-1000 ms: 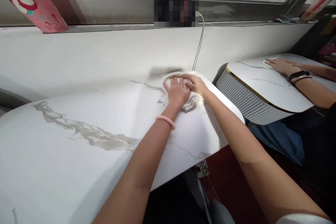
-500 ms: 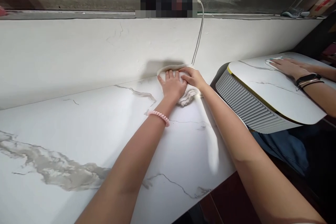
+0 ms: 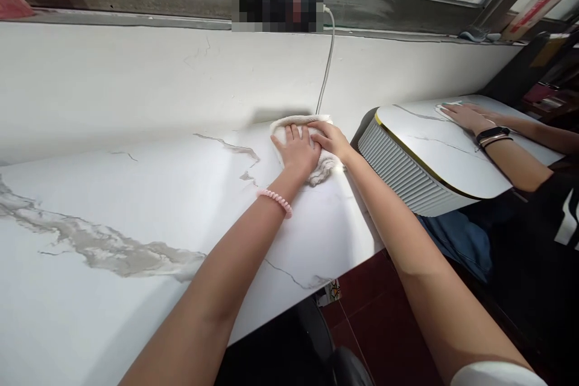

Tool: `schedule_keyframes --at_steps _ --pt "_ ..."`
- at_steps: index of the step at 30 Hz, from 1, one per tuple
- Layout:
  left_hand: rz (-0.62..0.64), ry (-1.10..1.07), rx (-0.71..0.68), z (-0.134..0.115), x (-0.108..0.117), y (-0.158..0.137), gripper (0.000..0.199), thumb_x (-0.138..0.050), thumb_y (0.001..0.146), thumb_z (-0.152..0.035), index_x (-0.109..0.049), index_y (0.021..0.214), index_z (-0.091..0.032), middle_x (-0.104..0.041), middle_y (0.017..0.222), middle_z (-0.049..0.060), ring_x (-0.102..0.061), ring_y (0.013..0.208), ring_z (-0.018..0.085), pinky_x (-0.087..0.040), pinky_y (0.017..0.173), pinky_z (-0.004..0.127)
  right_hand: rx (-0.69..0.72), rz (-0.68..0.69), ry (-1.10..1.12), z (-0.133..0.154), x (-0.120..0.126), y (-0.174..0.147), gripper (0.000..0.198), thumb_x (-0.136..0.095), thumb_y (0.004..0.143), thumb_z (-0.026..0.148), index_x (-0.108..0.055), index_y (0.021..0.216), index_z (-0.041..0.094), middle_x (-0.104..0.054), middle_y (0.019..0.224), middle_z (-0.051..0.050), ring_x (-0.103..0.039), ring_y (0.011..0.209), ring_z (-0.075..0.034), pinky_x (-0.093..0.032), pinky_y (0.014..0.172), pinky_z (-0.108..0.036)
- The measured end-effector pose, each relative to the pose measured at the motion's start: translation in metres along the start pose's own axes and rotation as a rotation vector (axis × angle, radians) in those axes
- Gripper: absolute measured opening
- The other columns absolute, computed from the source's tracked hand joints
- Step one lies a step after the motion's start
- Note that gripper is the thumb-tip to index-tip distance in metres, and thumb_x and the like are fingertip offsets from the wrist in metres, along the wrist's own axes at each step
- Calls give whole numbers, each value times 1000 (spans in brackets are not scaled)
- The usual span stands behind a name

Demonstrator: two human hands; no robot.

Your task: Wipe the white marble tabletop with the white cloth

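A white folded cloth (image 3: 322, 172) lies bunched on the white marble-patterned table (image 3: 158, 199), close to the wall. Flat on top of it, my left hand (image 3: 298, 148) presses down with its fingers spread. A pink coil band (image 3: 277, 200) circles that wrist. My right hand (image 3: 332, 140) touches the left one and has its fingers bent over the cloth's right part. Its fingertips are partly hidden against the cloth and the other hand.
Beyond a gap on the right stands a second marble-topped table (image 3: 446, 160) with ribbed sides and a gold edge. A co-worker's hand (image 3: 468, 117) presses a white cloth there. A white cable (image 3: 326, 66) hangs down the wall behind my hands. Dark red tiles (image 3: 368, 307) cover the floor.
The view has shifted, so the second table appears farther left and more of the floor shows. Both my hands stay on the cloth, in nearly the same place.
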State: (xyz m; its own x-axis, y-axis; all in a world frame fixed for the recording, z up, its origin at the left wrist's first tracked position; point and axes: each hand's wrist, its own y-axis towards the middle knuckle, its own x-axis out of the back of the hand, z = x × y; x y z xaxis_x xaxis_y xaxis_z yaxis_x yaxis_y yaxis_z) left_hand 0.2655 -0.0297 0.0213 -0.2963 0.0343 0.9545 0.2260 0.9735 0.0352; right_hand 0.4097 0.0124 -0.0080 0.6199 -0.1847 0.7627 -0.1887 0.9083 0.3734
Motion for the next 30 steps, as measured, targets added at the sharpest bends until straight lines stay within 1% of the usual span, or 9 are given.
schedule_keyframes --at_steps 3,7,10,13,17,23,26,30 --pt "8 -4 -28 -12 -1 -21 63 -18 102 -38 -28 158 -13 -21 167 14 -14 156 31 -10 122 65 -1 -27 -9 5 10 -26 46 -53 84 35 -67 124 19 -67 133 -8 -58 126 -30 -42 113 -50" --pt "30 5 -77 -26 -5 -52 64 -21 102 -40 -26 159 -12 -22 167 15 -14 156 33 -9 122 65 -12 -33 -13 13 25 -65 44 -52 83 33 -68 122 22 -68 131 -6 -59 126 -28 -41 114 -51" --pt "4 -4 -120 -35 -8 -76 64 -25 101 -43 -28 158 -12 -25 166 17 -16 155 33 -11 122 66 -31 -57 -15 22 37 -93 44 -51 81 31 -69 119 20 -69 130 -8 -60 125 -29 -42 113 -51" --pt "-37 -26 -159 -42 -10 -98 63 -26 101 -41 -32 156 -11 -28 164 18 -18 154 32 -13 122 65 -61 -89 -19 32 46 -117 42 -51 79 30 -71 116 21 -70 128 -8 -61 123 -29 -43 112 -52" --pt "-34 -31 -181 -47 -11 -123 62 -23 102 -39 -33 156 -11 -27 165 18 -18 154 31 -15 122 65 -87 -87 -33 47 53 -143 40 -51 79 32 -71 113 24 -71 126 -7 -63 122 -30 -44 110 -53" --pt "-37 -49 -216 -40 -8 -153 63 -22 102 -39 -33 156 -10 -27 165 18 -19 154 31 -17 121 66 -102 -104 -53 68 51 -168 42 -51 79 36 -71 113 24 -71 125 -8 -63 121 -32 -45 109 -54" --pt "-44 -51 -226 -31 -6 -162 63 -23 102 -38 -32 156 -9 -27 164 19 -20 154 31 -17 120 67 -93 -98 -62 77 45 -172 40 -51 79 35 -71 112 23 -71 125 -9 -63 120 -32 -44 109 -53" --pt "-50 -53 -221 -20 -6 -168 63 -24 102 -40 -32 156 -10 -27 165 17 -20 154 30 -16 120 67 -88 -104 -66 88 38 -170 39 -52 78 31 -72 110 20 -72 122 -10 -64 118 -30 -46 108 -50"
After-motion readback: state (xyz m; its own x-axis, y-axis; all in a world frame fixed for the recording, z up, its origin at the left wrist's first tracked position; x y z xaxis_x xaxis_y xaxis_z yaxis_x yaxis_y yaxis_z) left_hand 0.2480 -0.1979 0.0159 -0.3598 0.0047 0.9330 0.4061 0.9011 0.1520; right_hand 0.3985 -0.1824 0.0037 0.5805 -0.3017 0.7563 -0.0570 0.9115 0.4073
